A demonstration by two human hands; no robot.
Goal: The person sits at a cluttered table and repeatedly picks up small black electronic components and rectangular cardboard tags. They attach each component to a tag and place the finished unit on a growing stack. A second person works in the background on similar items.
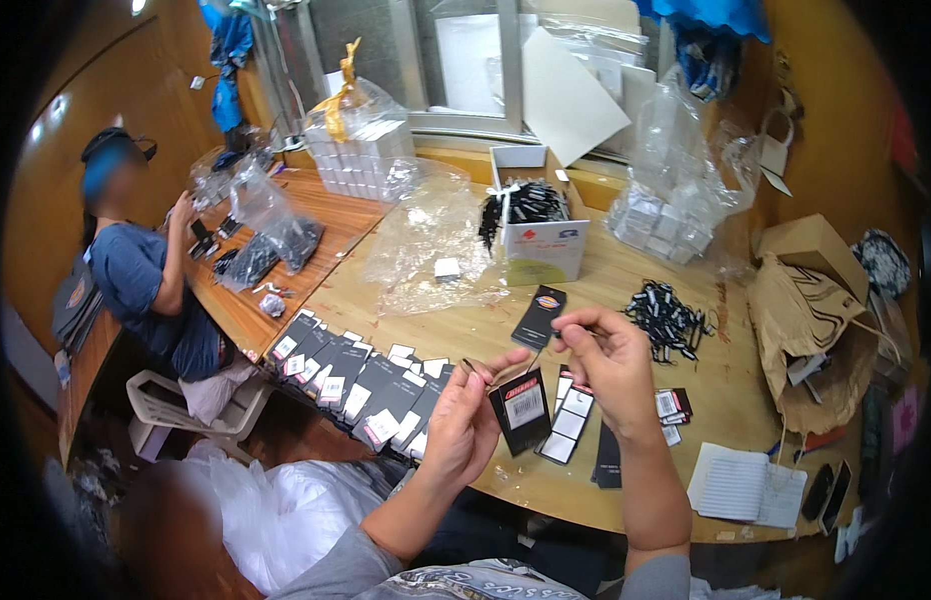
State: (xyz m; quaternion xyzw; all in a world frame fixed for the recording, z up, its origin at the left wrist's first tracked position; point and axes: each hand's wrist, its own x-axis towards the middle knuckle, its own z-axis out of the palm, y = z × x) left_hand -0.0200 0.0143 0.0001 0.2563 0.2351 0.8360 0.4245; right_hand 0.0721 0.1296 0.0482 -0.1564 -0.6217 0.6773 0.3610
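Note:
A black hang tag [523, 420] with a white barcode label dangles by a thin dark cord between my hands. My left hand [460, 425] pinches the cord to the left of the tag. Fingertips of my right hand [611, 370] are pressed together on the cord's other part, above and to the right. Just beyond them lies another black tag [539, 318]. Below my right hand rest a dark card with white stickers [566, 430] and a black tag [608, 458]. A heap of black cords with small fasteners [668, 322] sits to the right.
Rows of black tags [361, 390] line the table's left edge. Beyond stands a carton [542, 250] of black cords, beside plastic bags [426, 240]. A paper bag [816, 330] and notebook [748, 485] are at right. A co-worker [136, 255] sits at left; another person's head is lower left.

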